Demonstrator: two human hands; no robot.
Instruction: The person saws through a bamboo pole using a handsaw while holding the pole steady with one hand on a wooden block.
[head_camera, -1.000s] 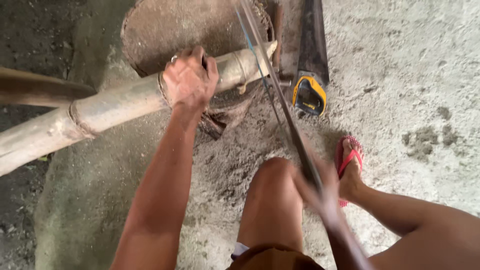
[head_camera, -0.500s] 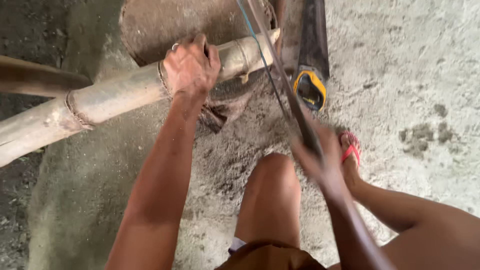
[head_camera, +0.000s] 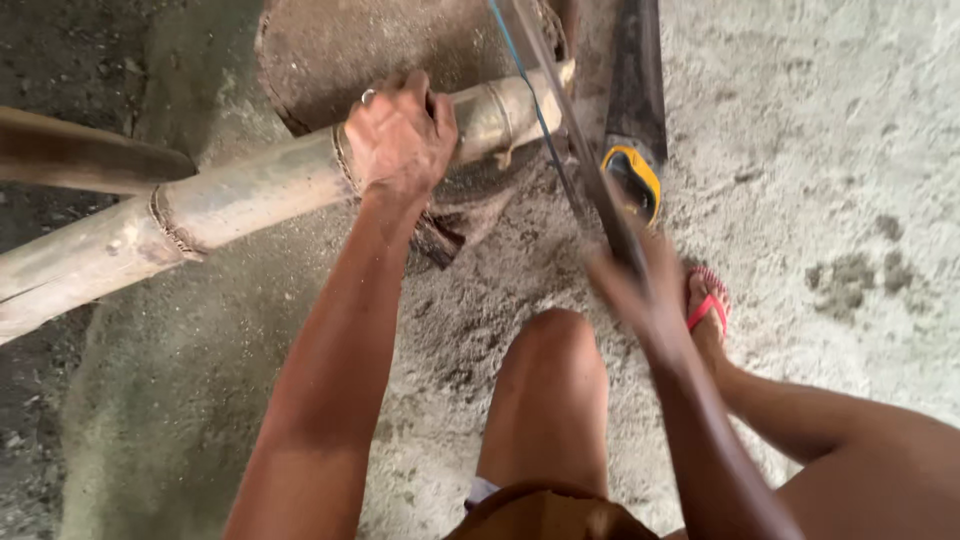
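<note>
Here the left hand (head_camera: 400, 135) is closed over a thick bamboo pole (head_camera: 240, 195), which lies slanted across a round stump (head_camera: 330, 50) above the sandy ground (head_camera: 820, 150). The right hand (head_camera: 645, 290), blurred, grips the handle of a saw (head_camera: 560, 130) whose blade crosses the pole's end. Another saw with a yellow handle (head_camera: 635, 170) lies beside it, near a red sandal (head_camera: 708, 300).

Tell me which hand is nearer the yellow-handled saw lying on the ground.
Right. The right hand is just below the saw's yellow handle; the left hand grips the bamboo pole further left.
</note>
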